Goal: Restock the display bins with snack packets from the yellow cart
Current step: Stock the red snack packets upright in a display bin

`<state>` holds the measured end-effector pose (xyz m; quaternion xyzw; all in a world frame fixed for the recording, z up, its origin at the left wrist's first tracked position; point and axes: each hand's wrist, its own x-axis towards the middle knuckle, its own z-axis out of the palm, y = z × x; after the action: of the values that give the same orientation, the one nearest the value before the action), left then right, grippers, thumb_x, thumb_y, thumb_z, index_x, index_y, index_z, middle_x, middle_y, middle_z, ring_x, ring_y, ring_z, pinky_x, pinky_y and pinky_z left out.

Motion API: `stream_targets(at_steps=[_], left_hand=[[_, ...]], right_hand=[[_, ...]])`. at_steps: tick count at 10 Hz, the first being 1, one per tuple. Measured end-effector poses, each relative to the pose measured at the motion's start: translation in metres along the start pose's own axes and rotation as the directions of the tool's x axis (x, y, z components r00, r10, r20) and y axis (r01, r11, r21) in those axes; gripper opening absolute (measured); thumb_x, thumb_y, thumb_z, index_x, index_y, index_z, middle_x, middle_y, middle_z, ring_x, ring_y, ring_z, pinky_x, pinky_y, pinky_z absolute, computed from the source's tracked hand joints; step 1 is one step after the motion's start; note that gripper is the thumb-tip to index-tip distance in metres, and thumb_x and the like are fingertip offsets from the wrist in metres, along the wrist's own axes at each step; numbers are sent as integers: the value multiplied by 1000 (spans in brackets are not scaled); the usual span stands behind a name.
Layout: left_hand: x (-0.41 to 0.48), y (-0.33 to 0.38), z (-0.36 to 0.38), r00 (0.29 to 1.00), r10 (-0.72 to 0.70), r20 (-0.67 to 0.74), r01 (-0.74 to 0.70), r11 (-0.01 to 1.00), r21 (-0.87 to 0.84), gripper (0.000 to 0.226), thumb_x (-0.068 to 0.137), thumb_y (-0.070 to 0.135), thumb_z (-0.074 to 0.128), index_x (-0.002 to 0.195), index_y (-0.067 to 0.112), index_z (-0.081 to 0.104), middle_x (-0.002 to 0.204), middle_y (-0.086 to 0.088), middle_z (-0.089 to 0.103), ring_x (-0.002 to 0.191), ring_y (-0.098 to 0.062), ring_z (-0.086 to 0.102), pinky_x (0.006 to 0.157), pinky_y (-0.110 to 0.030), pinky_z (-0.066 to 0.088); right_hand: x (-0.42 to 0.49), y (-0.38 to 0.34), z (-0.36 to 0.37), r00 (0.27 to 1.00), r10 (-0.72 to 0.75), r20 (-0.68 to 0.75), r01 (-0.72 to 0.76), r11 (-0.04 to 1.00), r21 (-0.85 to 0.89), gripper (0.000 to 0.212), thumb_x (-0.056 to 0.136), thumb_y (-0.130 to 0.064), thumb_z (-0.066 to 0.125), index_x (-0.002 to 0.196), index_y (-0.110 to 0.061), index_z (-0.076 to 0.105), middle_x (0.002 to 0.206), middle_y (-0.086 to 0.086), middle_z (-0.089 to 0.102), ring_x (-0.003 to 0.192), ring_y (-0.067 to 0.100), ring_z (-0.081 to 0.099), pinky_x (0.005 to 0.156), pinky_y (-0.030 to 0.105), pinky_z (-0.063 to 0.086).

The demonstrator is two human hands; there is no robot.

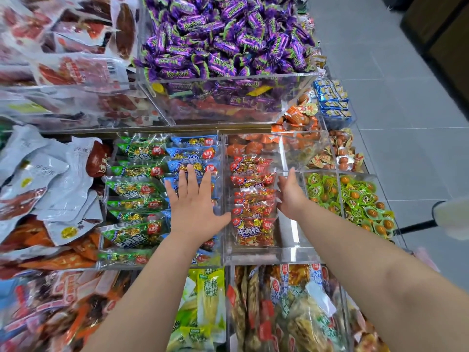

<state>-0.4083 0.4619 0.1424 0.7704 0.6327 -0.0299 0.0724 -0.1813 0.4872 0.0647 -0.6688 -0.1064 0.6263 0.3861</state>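
Shop display of clear acrylic bins [253, 251], tiled floor [380, 97] right | left hand [195, 201]: fingers spread flat, holding nothing, pressing blue packets [193, 153], likely levelling | right hand [290, 196]: fingers straight, empty, against red packets [251, 212], likely squaring row | yellow cart out of view

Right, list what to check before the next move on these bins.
1. Left hand free: ok, it lies flat on the blue packets.
2. Right hand free: ok, it seems to hold nothing and rests edge-on against the red packets.
3. Red packets lined up: ok.
4. Room in their bin: ok, there is a bare strip right of the row.
5. Cart in reach: cannot tell, it is not in view.
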Motion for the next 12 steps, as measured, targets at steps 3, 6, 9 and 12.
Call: stream_targets(at_steps=[3,6,9,12], left_hand=[[1,-1,4,1000,3,-5,-3,1000,-11,104,75,71,51,153,26,-2,159,-13,-17,147,-31,-16,110,-55,-19],[1,-3,8,1000,2,1,-2,1000,5,106,75,73,50,152,27,-7,158,-11,-22,146,-30,-21,109,-53,-22],[2,0,-4,999,-16,41,17,999,-36,104,76,70,56,153,29,-1,160,-13,-13,148,-31,-12,112,-56,-15],[-55,31,-34,918,113,-381,-305,814,-494,26,83,11,65,109,8,69,107,-11,66,108,-30,55,94,-30,35]], right_hand=[[3,-18,9,1000,0,-29,-2,997,-83,85,86,-74,22,148,-16,26,128,3,53,114,19,51,93,39,43],[3,-25,15,990,-41,132,60,987,-148,70,91,-68,21,144,-25,35,144,0,43,123,17,47,87,30,35],[-49,-11,-14,990,-133,-52,124,981,-150,34,97,-15,44,125,2,52,134,26,49,125,39,46,106,48,37],[-141,29,-36,956,-276,-95,280,959,33,13,94,-7,50,84,-8,59,76,9,54,65,18,51,64,28,43]])
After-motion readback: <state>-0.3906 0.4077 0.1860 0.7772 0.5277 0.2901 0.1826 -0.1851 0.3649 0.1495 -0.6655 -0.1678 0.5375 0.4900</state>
